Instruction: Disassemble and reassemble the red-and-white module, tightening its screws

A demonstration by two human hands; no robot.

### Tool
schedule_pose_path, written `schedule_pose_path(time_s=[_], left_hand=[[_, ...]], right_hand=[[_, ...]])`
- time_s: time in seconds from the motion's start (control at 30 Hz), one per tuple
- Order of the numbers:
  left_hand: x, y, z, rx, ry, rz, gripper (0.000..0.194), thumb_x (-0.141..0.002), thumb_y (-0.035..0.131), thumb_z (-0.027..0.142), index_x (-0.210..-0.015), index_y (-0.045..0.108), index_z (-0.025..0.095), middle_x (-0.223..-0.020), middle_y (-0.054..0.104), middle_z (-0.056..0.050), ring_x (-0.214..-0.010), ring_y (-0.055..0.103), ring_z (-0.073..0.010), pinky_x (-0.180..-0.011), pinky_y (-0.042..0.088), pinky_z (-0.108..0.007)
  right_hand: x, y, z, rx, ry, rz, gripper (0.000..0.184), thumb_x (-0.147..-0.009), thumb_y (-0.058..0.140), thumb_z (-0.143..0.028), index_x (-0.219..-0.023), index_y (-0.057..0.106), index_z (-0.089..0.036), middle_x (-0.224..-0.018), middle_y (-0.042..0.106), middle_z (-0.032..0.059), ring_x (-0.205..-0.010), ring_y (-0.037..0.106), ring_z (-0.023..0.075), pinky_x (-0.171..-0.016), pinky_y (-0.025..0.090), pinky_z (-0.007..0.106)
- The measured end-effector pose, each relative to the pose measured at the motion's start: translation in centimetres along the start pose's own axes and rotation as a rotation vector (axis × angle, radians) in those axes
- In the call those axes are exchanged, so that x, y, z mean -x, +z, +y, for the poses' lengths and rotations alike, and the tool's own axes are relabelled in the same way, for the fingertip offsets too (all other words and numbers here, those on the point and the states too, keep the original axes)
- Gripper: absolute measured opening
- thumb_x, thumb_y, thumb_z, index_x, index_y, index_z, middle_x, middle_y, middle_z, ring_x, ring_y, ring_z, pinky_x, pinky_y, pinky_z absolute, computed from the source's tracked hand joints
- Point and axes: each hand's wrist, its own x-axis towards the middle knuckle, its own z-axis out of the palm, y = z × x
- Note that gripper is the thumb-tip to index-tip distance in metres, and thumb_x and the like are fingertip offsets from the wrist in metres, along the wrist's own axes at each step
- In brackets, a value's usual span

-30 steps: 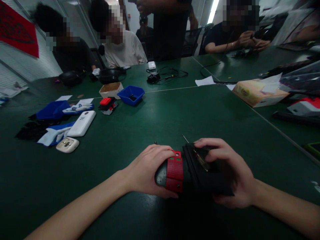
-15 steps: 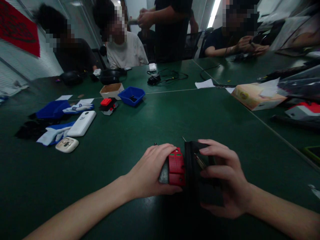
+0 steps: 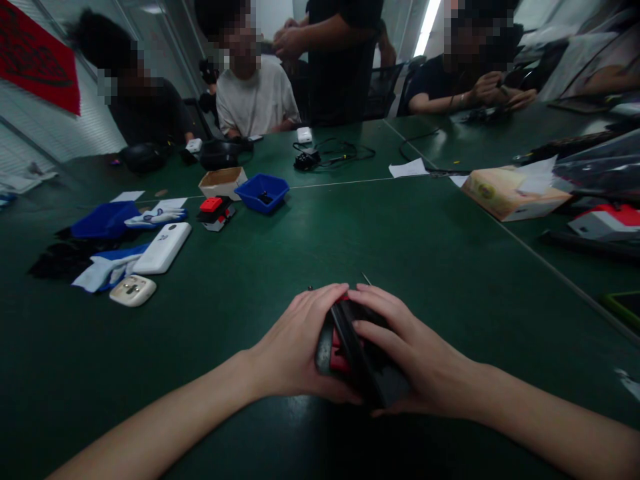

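My left hand (image 3: 293, 350) is wrapped round the left side of a red block (image 3: 339, 359), with a grey part beside it. The block looks like a red electrical module, and most of it is now hidden. My right hand (image 3: 417, 357) grips a black hollow plastic cover (image 3: 385, 377), tilted over the red block with its edge against or very close to it. The fingertips of both hands nearly meet at the far end. Just beyond them a thin metal tip (image 3: 367, 279) sticks out; the rest of it is covered.
To the left lie a white phone-like slab (image 3: 165, 249), a cream round-edged case (image 3: 133, 291) and gloves (image 3: 107, 270). Farther off stand a blue bin (image 3: 263, 193), a cardboard box (image 3: 223, 181) and a red-black-grey device (image 3: 216, 215). A tissue box (image 3: 513, 197) is on the right. Several people are across the table.
My right hand has moved left with the black cover, which now tilts over the red block and hides most of it. My left hand has stayed almost in place.
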Motion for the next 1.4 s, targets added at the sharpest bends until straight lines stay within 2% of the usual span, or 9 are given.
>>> schedule_pose_path(time_s=[0.17, 0.37, 0.43, 0.5, 0.63, 0.83, 1.0, 1.23, 1.4], left_hand=[[-0.1, 0.1, 0.1, 0.069, 0.173, 0.106, 0.142, -0.049, 0.094, 0.066, -0.160, 0.014, 0.028, -0.162, 0.031, -0.023, -0.149, 0.033, -0.0478, -0.119, 0.032, -0.068], [0.2, 0.1, 0.5, 0.135, 0.083, 0.063, 0.113, -0.070, 0.083, 0.066, -0.158, 0.025, 0.028, -0.161, 0.035, -0.020, -0.148, 0.037, -0.0426, -0.119, 0.036, -0.062], [0.2, 0.0, 0.5, 0.140, 0.045, 0.044, 0.112, -0.070, 0.082, 0.067, -0.158, 0.027, 0.026, -0.162, 0.033, -0.020, -0.149, 0.036, -0.0429, -0.119, 0.035, -0.062], [0.1, 0.0, 0.8, 0.135, -0.009, -0.002, 0.122, -0.064, 0.085, 0.067, -0.160, 0.024, 0.024, -0.166, 0.027, -0.021, -0.151, 0.031, -0.0448, -0.121, 0.031, -0.064], [-0.1, 0.3, 1.8, 0.146, -0.118, -0.107, 0.149, -0.054, 0.091, 0.065, -0.165, 0.003, 0.019, -0.170, 0.016, -0.023, -0.154, 0.023, -0.0473, -0.124, 0.025, -0.066], [0.0, 0.7, 2.5, 0.116, -0.083, -0.094, 0.140, -0.061, 0.090, 0.044, -0.164, -0.002, 0.021, -0.170, 0.018, -0.022, -0.154, 0.024, -0.0464, -0.126, 0.022, -0.065], [0.4, 0.8, 1.7, 0.138, -0.035, -0.124, 0.153, -0.057, 0.092, 0.060, -0.163, -0.013, 0.023, -0.172, -0.001, -0.023, -0.157, 0.006, -0.0511, -0.123, 0.010, -0.075], [0.5, 0.1, 1.7, 0.186, 0.030, -0.071, 0.114, -0.074, 0.081, 0.055, -0.161, 0.015, 0.024, -0.172, 0.007, -0.021, -0.157, 0.011, -0.0469, -0.124, 0.013, -0.071], [0.2, 0.1, 1.7, 0.301, 0.062, 0.069, 0.081, -0.092, 0.055, 0.069, -0.154, 0.032, 0.023, -0.165, 0.030, -0.020, -0.152, 0.033, -0.0396, -0.121, 0.032, -0.058]], right_hand=[[0.1, 0.5, -0.1, 0.033, 0.007, 0.053, 0.098, -0.091, 0.065, -0.065, -0.161, 0.015, -0.017, -0.158, 0.027, 0.0249, -0.153, 0.025, 0.0375, -0.119, 0.037, 0.060], [0.0, 0.4, -0.2, 0.060, 0.015, -0.001, 0.092, -0.091, 0.071, -0.043, -0.161, 0.018, -0.017, -0.157, 0.031, 0.0248, -0.150, 0.030, 0.0388, -0.117, 0.039, 0.057], [-0.1, 0.6, -0.2, 0.045, 0.060, 0.022, 0.092, -0.090, 0.072, -0.039, -0.160, 0.018, -0.015, -0.157, 0.033, 0.0264, -0.149, 0.032, 0.0383, -0.116, 0.041, 0.057], [-0.1, 0.8, -0.2, 0.000, 0.101, 0.070, 0.084, -0.094, 0.066, -0.031, -0.159, 0.016, -0.014, -0.157, 0.033, 0.0268, -0.151, 0.032, 0.0339, -0.117, 0.041, 0.055], [-0.2, 1.1, 0.0, -0.079, 0.112, 0.131, 0.068, -0.097, 0.057, -0.021, -0.154, 0.020, -0.015, -0.159, 0.032, 0.0254, -0.152, 0.032, 0.0264, -0.117, 0.042, 0.050], [-0.2, 1.0, -0.3, 0.001, 0.140, 0.105, 0.067, -0.096, 0.055, -0.017, -0.155, 0.023, -0.012, -0.157, 0.036, 0.0266, -0.149, 0.037, 0.0296, -0.114, 0.046, 0.053], [-0.2, 1.2, -0.6, 0.094, 0.122, 0.065, 0.072, -0.095, 0.056, -0.022, -0.156, 0.021, -0.006, -0.155, 0.038, 0.0280, -0.147, 0.036, 0.0349, -0.114, 0.046, 0.057], [-0.5, 1.1, -0.6, 0.153, 0.161, 0.031, 0.067, -0.097, 0.053, -0.022, -0.156, 0.024, -0.007, -0.154, 0.040, 0.0279, -0.143, 0.042, 0.0378, -0.109, 0.050, 0.058], [-0.5, 0.7, -0.5, 0.152, 0.148, 0.035, 0.054, -0.100, 0.043, -0.020, -0.152, 0.030, -0.009, -0.146, 0.050, 0.0264, -0.134, 0.053, 0.0350, -0.101, 0.057, 0.056]])
